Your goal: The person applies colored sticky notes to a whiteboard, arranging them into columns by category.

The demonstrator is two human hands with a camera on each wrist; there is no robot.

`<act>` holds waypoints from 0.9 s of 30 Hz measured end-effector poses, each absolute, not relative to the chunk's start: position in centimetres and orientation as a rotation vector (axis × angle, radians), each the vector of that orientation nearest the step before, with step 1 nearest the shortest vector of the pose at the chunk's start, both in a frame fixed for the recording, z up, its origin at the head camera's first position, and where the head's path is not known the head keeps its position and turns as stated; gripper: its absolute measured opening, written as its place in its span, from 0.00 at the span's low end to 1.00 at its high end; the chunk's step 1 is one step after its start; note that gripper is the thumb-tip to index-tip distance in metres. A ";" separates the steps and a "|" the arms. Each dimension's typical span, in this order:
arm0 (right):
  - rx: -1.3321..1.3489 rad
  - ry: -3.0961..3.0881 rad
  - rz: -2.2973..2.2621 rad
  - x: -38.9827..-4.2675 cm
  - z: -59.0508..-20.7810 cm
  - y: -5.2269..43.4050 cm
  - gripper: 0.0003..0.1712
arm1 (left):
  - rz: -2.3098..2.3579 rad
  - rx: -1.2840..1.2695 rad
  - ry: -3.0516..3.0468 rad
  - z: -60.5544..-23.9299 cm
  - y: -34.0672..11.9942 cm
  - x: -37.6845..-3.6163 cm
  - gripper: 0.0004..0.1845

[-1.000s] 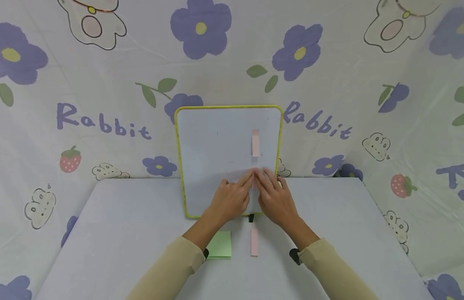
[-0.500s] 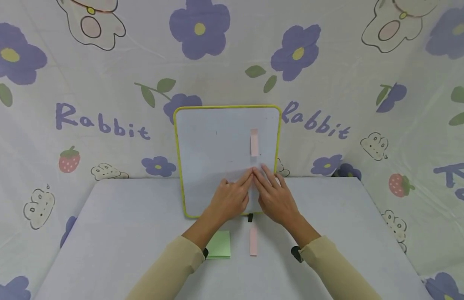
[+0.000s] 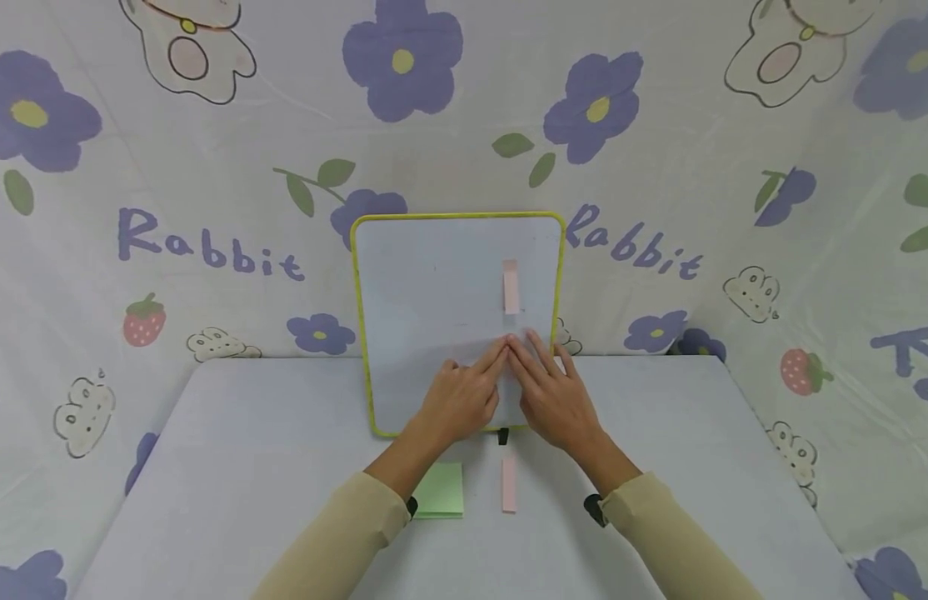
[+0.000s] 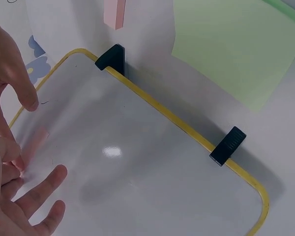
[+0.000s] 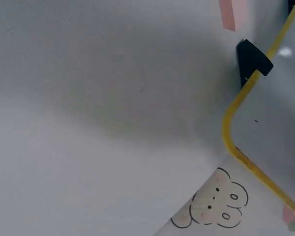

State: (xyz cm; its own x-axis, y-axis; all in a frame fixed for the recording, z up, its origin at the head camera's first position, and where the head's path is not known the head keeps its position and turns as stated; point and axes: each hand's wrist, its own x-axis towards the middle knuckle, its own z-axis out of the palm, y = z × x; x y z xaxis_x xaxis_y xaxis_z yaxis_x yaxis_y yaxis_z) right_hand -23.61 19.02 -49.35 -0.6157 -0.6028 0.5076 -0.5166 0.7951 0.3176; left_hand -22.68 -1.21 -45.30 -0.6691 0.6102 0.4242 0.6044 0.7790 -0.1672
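So the thing to look at here is the lower pink strip (image 4: pixel 37 143). It's on the right half of the whiteboard (image 3: pixel 411 292), which stands toward the far side of the table (image 3: pixel 284 475). In the head view the fingers pretty much cover it, but the left wrist view shows a good bit of it. Its long axis runs up and down, roughly parallel to the board's right edge, and it sits under the upper pink strip (image 3: pixel 511 287) with a gap between them.

Neither hand is really the nearer one: the left hand (image 3: pixel 461 396) comes in from the left, the right hand (image 3: pixel 551 400) from the right, and their fingertips meet around the strip's top end. The bottom end pokes out free of the fingers, toward the near edge of the board.

Pose-wise, both forearms angle inward from the near side, kind of a tent shape. Right hand's fingers are straight and spread, not gripping anything. Left index is stretched out, other fingers loosely bent, and it looks like a press rather than a grip to me. Can't tell how hard, and the right wrist view misses the hands completely.

On the near side of the board there's a pink pad (image 3: pixel 509 483) on the table, long axis pointing near to far, with a green pad (image 3: pixel 441 490) just left of it, partly behind the left arm.
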 end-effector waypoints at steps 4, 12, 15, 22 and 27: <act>0.804 -2.365 -0.152 -23.6 -49.7 19.5 0.43 | 0.006 -0.930 -2.544 -45.0 -1.0 -22.6 0.29; 0.825 -2.335 -0.160 -23.8 -49.7 19.5 0.41 | 0.058 -0.939 -2.565 -44.8 -0.8 -22.7 0.29; 0.830 -2.336 -0.168 -23.7 -49.6 19.3 0.41 | 0.053 -0.931 -2.574 -44.8 -0.7 -22.7 0.30; 0.818 -2.356 -0.190 -23.7 -49.5 19.1 0.42 | -0.003 -0.919 -2.534 -45.2 -0.9 -22.6 0.30; 0.837 -2.358 -0.183 -23.5 -49.8 19.2 0.42 | 0.014 -0.918 -2.523 -45.5 -0.9 -22.6 0.29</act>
